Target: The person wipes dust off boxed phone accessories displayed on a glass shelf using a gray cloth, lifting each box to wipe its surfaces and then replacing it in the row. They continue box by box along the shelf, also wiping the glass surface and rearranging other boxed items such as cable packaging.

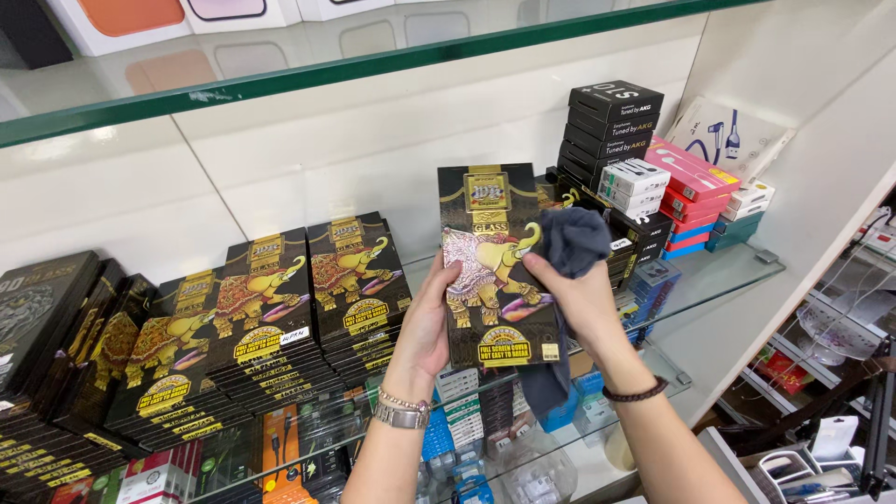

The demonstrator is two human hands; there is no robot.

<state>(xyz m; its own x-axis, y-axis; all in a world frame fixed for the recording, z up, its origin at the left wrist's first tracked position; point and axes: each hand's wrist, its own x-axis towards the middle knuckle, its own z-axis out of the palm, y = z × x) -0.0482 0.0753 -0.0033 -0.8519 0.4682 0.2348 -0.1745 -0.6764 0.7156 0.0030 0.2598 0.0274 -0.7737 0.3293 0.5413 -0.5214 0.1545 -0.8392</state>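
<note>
2 hands hold 1 black screen-protector pack (493,266) upright at frame centre: left hand (425,327) clamps its edge steady, freeing right hand (574,289), fingers pinching a dark cloth (571,241) against its front.

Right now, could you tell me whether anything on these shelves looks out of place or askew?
Mostly tidy. The white cable box leans tilted against the wall behind the red boxes, and the black packets lie fanned in slanting stacks. The held packet looks undamaged.
</note>
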